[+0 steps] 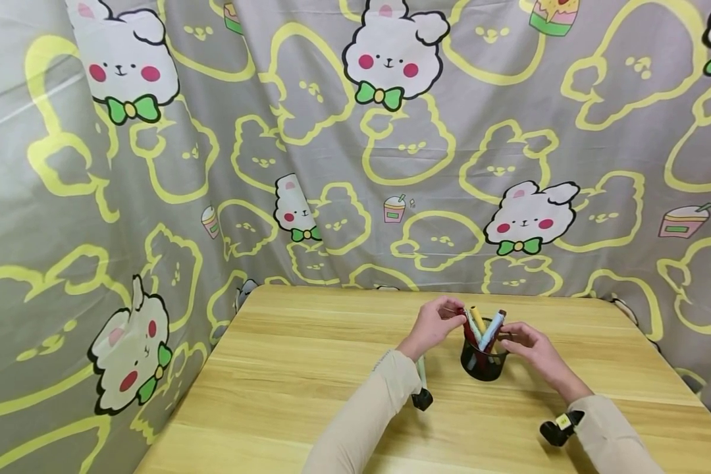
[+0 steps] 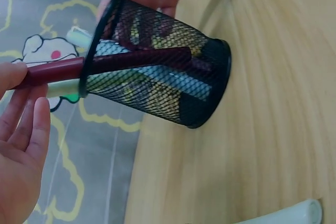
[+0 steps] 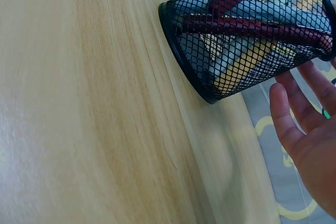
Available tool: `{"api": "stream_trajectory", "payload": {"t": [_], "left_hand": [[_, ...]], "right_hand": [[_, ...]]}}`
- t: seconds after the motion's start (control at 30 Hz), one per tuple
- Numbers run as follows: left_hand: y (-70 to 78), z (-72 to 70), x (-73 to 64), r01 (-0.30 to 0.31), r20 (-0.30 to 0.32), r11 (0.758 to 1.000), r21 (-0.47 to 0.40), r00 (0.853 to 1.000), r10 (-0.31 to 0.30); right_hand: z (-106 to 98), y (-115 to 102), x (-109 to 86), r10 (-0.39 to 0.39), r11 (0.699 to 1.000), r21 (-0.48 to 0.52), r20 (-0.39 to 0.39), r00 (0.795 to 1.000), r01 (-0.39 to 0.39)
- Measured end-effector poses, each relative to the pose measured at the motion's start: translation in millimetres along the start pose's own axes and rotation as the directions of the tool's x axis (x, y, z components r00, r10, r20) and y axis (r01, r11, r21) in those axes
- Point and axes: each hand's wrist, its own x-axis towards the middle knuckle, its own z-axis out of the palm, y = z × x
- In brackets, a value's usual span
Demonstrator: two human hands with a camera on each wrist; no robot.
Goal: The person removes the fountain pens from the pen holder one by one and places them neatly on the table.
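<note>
A black mesh pen cup (image 1: 484,365) stands upright on the wooden table, holding several markers, among them a yellow one (image 1: 477,318) and a light blue one (image 1: 493,329). My left hand (image 1: 435,324) pinches the upper end of a dark red marker (image 2: 55,71) between thumb and fingers; its lower part is still inside the cup. On the cup's other side is my right hand (image 1: 530,349), its fingers loosely bent near the rim. In the right wrist view the right thumb stands apart from the mesh, and some fingertips are hidden behind the cup.
A pale green marker (image 2: 286,214) lies on the table (image 1: 261,388), partly hidden by the left forearm in the head view. Behind the table hangs a grey curtain (image 1: 332,151) printed with cartoon rabbits. Small black devices (image 1: 557,431) are strapped to both wrists.
</note>
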Motion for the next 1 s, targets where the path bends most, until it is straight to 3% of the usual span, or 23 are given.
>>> {"api": "stream_trajectory", "payload": {"t": [0.3, 0.53, 0.8, 1.0], "left_hand": [[14.0, -9.2, 5.6, -0.01, -0.035, 0.999, -0.031, 0.999, 0.009], [25.1, -21.1, 9.8, -0.046, -0.055, 0.992, -0.116, 0.998, 0.04], [44.8, -44.5, 11.6, -0.099, -0.143, 0.976, -0.194, 0.987, 0.072], [47.8, -66.0, 10.4, -0.113, -0.175, 0.958, -0.265, 0.982, 0.068]], "right_hand": [[-0.4, -2.5, -0.3, -0.006, 1.0, 0.012, -0.002, 1.0, 0.006], [0.8, -3.0, -0.8, -0.008, 1.0, 0.021, -0.002, 1.0, 0.008], [0.9, -2.7, -0.3, 0.001, 1.0, 0.022, -0.001, 1.0, -0.001], [0.3, -1.8, -0.7, 0.006, 1.0, -0.004, 0.001, 1.0, -0.006]]}}
